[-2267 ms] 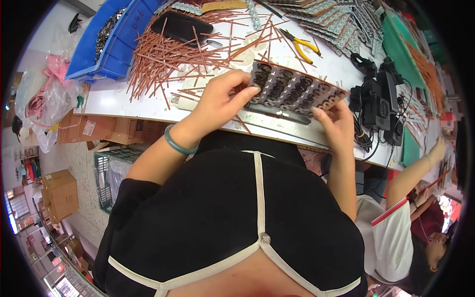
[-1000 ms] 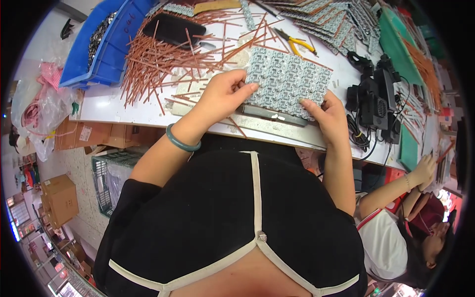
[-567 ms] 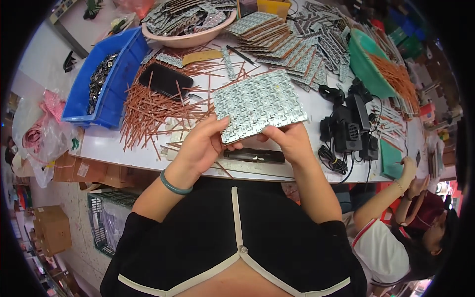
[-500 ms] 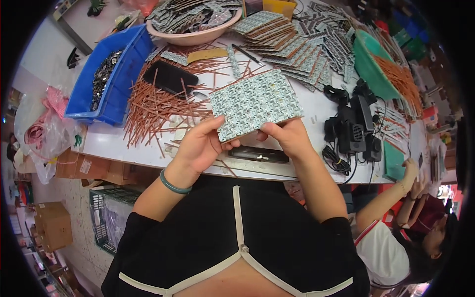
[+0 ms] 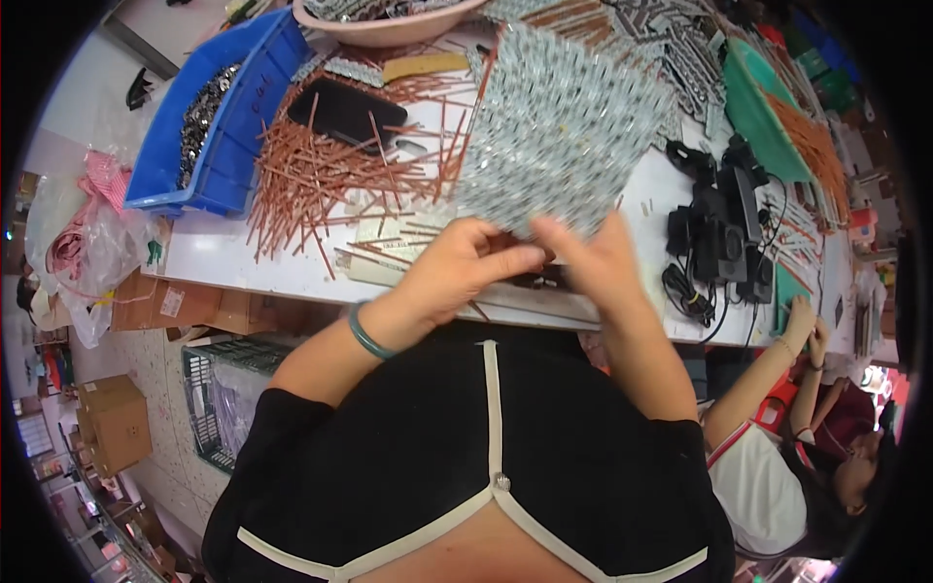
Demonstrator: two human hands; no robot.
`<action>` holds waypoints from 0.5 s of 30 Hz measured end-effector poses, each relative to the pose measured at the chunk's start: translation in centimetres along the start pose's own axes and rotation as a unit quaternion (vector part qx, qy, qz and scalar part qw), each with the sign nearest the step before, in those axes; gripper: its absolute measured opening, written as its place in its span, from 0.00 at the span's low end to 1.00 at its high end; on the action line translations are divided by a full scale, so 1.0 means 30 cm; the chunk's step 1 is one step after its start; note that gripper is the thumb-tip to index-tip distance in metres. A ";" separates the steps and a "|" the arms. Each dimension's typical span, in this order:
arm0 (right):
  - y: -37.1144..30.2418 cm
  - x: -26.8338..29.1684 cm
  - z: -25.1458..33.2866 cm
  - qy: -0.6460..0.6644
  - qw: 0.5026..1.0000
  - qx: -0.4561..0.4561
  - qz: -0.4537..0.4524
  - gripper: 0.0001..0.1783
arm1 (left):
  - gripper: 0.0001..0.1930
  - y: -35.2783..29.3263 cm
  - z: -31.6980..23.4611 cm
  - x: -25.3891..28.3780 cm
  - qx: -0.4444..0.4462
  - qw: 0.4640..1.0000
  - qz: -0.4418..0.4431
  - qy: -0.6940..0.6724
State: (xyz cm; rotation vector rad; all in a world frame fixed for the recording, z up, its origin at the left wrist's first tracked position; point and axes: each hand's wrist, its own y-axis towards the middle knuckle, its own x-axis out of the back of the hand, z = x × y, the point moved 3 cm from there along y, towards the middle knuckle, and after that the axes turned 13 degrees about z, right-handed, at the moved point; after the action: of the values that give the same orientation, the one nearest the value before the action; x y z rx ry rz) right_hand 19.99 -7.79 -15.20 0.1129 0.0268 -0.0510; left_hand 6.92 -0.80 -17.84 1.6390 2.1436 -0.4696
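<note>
A panel of small pale grey-green circuit boards stands tilted up over the table, smeared by motion. My right hand grips its lower edge, the thumb in front, and is itself blurred. At the lower left corner my left hand is closed, fingers curled against the edge and thumb pointing right; part of its grip is hidden. To the left lies a heap of thin reddish-brown strips with a black phone on top. Under my hands a dark object on the table is mostly covered.
A blue bin of small metal parts stands left, and a pink basin behind. Black power adapters with cables lie to the right, near a green basin. A co-worker's hands show at far right.
The panel has swung up and away from me, its face now larger and blurred. My right hand has moved up and right; my left has shifted right and its thumb has come off the panel's face.
</note>
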 end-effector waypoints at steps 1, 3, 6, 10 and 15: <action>-0.010 0.067 0.023 -0.060 0.997 -0.005 -0.043 0.18 | 0.17 -0.005 -0.023 0.021 -0.003 0.997 -0.006 0.076; -0.101 0.183 0.100 -0.155 0.986 -0.058 -0.023 0.13 | 0.25 -0.018 -0.049 0.099 -0.088 0.974 -0.050 0.201; -0.132 0.267 0.225 -0.452 0.867 -0.027 0.208 0.11 | 0.28 -0.027 -0.136 0.087 -0.193 0.939 -0.019 0.284; -0.109 0.202 0.184 -0.446 0.877 -0.037 0.174 0.11 | 0.11 -0.019 -0.081 0.067 -0.138 0.897 0.033 0.418; -0.162 0.246 0.028 -0.300 0.951 -0.073 0.025 0.13 | 0.12 -0.036 0.001 0.108 -0.134 0.893 -0.054 0.427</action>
State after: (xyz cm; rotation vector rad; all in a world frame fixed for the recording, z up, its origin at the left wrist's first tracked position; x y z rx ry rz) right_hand 27.12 -13.07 -15.11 -0.0531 -0.5803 -0.0315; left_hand 5.14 1.60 -19.46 1.7446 2.7290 0.6358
